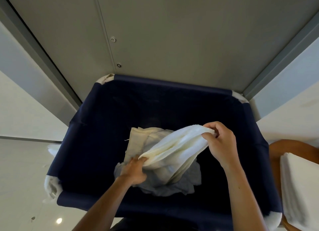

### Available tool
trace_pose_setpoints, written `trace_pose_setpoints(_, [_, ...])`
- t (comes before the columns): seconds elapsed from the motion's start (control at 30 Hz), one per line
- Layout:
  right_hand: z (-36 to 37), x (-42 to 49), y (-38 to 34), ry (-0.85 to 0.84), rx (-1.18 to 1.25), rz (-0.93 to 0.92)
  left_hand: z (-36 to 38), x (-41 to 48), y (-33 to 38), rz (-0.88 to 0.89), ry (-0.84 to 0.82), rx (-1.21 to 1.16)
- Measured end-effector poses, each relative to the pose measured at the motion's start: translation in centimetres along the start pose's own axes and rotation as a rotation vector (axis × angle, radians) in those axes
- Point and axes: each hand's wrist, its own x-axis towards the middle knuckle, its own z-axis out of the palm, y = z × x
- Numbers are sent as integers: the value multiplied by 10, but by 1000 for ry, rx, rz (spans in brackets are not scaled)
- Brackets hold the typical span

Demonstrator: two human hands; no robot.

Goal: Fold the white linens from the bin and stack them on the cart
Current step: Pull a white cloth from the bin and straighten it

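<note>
Over the bin [82, 144], left hand [133, 170] grips the towel's [174, 148] lower end; right hand [220, 142] pinches its upper corner.

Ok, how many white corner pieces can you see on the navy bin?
4 on the navy bin: the far-left corner, the far-right corner, the near-left corner and the near-right corner beside the folded stack. None looks hidden.

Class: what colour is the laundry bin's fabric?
The bin is navy blue; head view.
</note>
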Motion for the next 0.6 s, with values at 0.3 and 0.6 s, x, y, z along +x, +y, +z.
trace_pose_setpoints(0.3, [-20,7,24,24,-194,-72,-101,-9,-26,-21,701,-188])
trace_pose_setpoints(0.6, [-32,23,25,189,-287,-146,-182,-29,-3,389,979,-202])
